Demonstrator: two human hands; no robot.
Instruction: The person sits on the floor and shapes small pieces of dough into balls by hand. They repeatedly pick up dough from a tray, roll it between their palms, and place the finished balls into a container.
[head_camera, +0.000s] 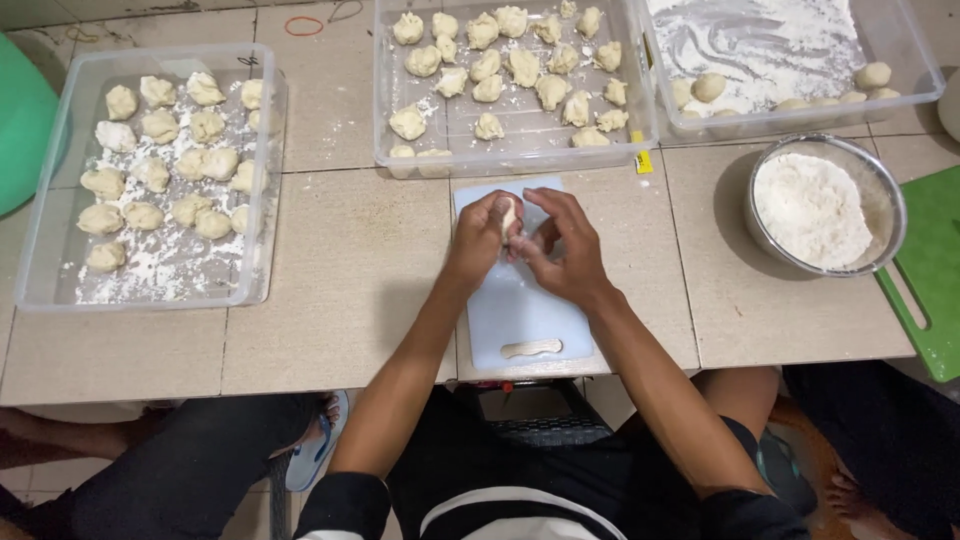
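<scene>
My left hand (480, 238) and my right hand (557, 245) meet over a small white cutting board (515, 320), both pinching one pale dough piece (509, 216) between the fingertips. The dough is mostly hidden by my fingers. A flat wooden stick (532, 348) lies on the board's near end. Just beyond my hands stands a clear tray (515, 160) with several shaped dough pieces (522, 65) dusted in flour.
A clear tray (150, 295) of several dough pieces sits at the left. A floured tray (800, 120) with a few round balls is at the back right. A metal bowl of flour (815, 208) and a green board (935, 270) are on the right. Other people's legs flank me.
</scene>
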